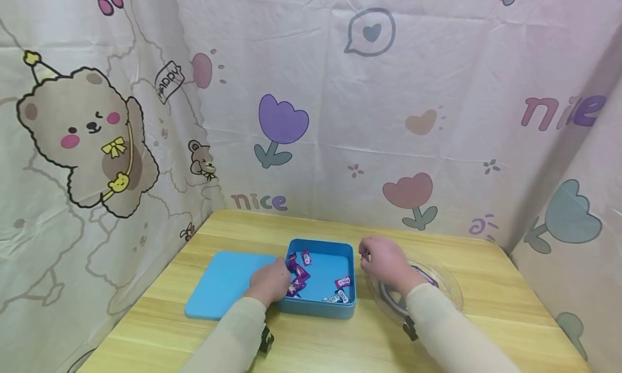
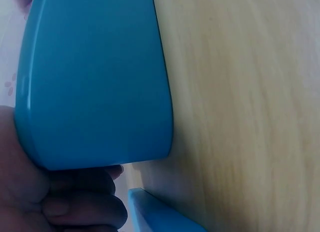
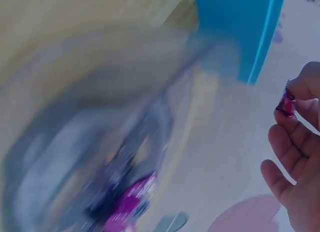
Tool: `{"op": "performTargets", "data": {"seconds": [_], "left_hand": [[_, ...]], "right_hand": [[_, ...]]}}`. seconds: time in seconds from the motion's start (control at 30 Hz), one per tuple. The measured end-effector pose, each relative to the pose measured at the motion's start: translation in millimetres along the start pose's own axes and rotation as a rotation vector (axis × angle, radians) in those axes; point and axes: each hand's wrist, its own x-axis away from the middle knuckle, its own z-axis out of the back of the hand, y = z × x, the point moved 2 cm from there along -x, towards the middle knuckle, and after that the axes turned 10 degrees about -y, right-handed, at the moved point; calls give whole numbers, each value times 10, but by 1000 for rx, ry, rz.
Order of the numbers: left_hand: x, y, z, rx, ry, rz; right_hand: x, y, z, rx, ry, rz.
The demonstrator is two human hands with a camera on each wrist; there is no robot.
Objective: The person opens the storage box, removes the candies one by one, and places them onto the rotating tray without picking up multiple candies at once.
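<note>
A small red-and-purple wrapped candy (image 3: 286, 102) is held up just right of the blue box, over the far left edge of the clear dish. The right hand (image 1: 389, 259) pinches it between thumb and fingertips, with the other fingers loosely bent and apart from it.

Below that hand and its forearm is the round clear dish (image 1: 455, 289), partly hidden, with a purple wrapper (image 1: 424, 275) showing inside; the wrist view of it is blurred. To its left stands the open blue box (image 1: 317, 308). The left hand (image 1: 272, 281) grips this box at its left wall, fingers curled against the outside, holding no candy that shows.

Inside the box, purple candies (image 1: 301, 272) lie along the left side, a pink one (image 1: 306, 258) near the far wall, another pink one (image 1: 343, 282) at the right, and blue-and-white ones (image 1: 342, 296) in the near right corner.

Left of the box, a flat blue lid (image 1: 223, 286) lies on the wooden surface (image 1: 330, 340), partly behind the left hand. Pale sleeves (image 1: 233, 335) cover both forearms. Beyond the surface hangs a printed cloth (image 1: 340, 135) with flowers, and a bear (image 1: 92, 141) at the left.
</note>
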Motion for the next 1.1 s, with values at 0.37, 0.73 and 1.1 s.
{"op": "performTargets", "data": {"seconds": [0.37, 0.73, 1.1], "left_hand": [[3, -5, -21, -4, -4, -2], [36, 5, 16, 4, -6, 7], [21, -14, -7, 16, -7, 6]], "right_hand": [[327, 699, 81, 14, -113, -93], [452, 952, -31, -48, -193, -129], [472, 981, -80, -70, -192, -130]]}}
